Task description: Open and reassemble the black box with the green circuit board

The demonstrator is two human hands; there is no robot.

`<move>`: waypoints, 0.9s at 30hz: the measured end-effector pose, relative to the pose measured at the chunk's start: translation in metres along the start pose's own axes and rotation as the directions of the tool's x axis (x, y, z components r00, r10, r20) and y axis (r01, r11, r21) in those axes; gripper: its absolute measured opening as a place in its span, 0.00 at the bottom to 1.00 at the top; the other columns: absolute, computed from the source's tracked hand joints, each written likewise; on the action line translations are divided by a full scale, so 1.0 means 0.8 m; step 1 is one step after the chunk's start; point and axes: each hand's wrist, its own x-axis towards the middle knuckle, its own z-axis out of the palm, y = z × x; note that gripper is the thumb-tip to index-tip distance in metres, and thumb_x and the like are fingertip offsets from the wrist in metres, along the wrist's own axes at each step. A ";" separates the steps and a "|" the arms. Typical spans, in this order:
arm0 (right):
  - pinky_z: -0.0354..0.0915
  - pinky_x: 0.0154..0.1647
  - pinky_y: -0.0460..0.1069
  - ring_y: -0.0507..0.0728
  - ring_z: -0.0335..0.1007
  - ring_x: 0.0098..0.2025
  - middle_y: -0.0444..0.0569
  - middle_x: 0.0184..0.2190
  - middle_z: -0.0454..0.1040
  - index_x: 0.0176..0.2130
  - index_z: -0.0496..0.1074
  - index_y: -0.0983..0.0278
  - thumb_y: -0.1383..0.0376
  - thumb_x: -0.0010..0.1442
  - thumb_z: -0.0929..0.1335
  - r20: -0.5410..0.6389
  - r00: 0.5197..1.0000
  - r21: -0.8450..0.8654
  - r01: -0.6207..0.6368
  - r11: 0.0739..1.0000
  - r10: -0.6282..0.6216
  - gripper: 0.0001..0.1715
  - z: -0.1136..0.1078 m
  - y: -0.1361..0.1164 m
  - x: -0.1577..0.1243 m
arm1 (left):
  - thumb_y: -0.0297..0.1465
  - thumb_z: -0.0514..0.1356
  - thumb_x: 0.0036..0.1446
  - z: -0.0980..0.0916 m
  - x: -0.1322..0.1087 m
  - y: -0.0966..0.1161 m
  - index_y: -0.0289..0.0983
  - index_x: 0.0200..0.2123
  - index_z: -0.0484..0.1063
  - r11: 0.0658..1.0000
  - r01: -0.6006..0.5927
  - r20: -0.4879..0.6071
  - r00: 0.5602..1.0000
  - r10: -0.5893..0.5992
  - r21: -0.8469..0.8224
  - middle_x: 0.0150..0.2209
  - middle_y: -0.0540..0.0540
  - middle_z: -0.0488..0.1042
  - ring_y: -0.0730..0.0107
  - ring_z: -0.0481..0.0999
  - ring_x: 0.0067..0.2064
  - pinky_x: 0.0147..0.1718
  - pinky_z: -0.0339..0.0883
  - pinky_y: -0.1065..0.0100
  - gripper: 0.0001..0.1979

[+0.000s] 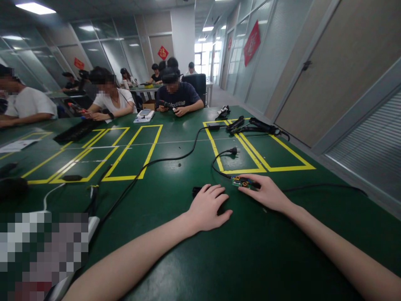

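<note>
My left hand (208,207) rests over a black object (196,191) on the green table (175,251); most of that object is hidden under the palm, and the fingers are slightly apart on it. To its right, my right hand (266,190) has its thumb and fingers around a small device (241,182) with a green circuit board and yellow parts. A short black cord with a plug (233,151) curves away from the device's left end. The plug lies just beyond my hands, inside a yellow taped outline.
A long black cable (169,159) crosses the table from the left front to a black adapter (214,127). Black tools (263,126) lie at the far right. Several people sit beyond the table, one with a dark handheld tool (164,103). Yellow tape (293,168) marks rectangles.
</note>
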 end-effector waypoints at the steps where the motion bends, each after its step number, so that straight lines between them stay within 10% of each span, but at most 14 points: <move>1: 0.76 0.55 0.63 0.70 0.81 0.51 0.54 0.50 0.84 0.51 0.81 0.60 0.52 0.59 0.72 0.009 1.000 0.010 0.000 1.000 0.000 0.24 0.002 0.000 0.000 | 0.42 0.63 0.66 0.000 0.000 0.000 0.37 0.55 0.76 1.000 -0.001 -0.002 1.000 0.001 -0.003 0.62 0.34 0.75 0.48 0.72 0.67 0.67 0.62 0.43 0.20; 13: 0.76 0.55 0.62 0.68 0.81 0.51 0.54 0.51 0.83 0.53 0.80 0.61 0.53 0.62 0.71 0.050 0.998 0.116 0.016 0.993 -0.022 0.24 0.024 -0.015 -0.001 | 0.41 0.64 0.63 -0.024 0.003 -0.013 0.39 0.63 0.69 0.996 0.064 -0.259 0.963 -0.079 -0.065 0.64 0.33 0.70 0.46 0.68 0.67 0.65 0.64 0.41 0.27; 16: 0.76 0.53 0.60 0.66 0.81 0.51 0.54 0.50 0.84 0.54 0.79 0.61 0.54 0.62 0.72 0.098 0.992 0.150 0.064 0.987 -0.080 0.24 0.040 -0.037 -0.005 | 0.41 0.64 0.63 -0.038 -0.001 -0.025 0.40 0.65 0.67 0.999 -0.029 -0.191 0.981 0.022 -0.032 0.69 0.34 0.65 0.45 0.61 0.72 0.68 0.60 0.41 0.29; 20: 0.76 0.52 0.57 0.64 0.82 0.49 0.53 0.49 0.84 0.53 0.80 0.61 0.55 0.64 0.72 0.150 0.968 0.209 0.166 0.964 -0.199 0.21 0.059 -0.067 -0.013 | 0.40 0.63 0.65 -0.055 -0.015 -0.031 0.39 0.52 0.73 0.988 -0.126 -0.133 0.985 0.114 -0.088 0.51 0.40 0.80 0.54 0.76 0.59 0.68 0.60 0.47 0.16; 27: 0.75 0.51 0.55 0.63 0.82 0.48 0.52 0.47 0.84 0.51 0.80 0.61 0.60 0.62 0.73 0.190 0.959 0.254 0.161 0.954 -0.212 0.18 0.065 -0.091 -0.027 | 0.40 0.62 0.66 -0.070 -0.046 -0.031 0.38 0.43 0.74 0.996 -0.077 -0.103 0.992 0.071 -0.047 0.42 0.42 0.80 0.59 0.79 0.43 0.44 0.72 0.60 0.11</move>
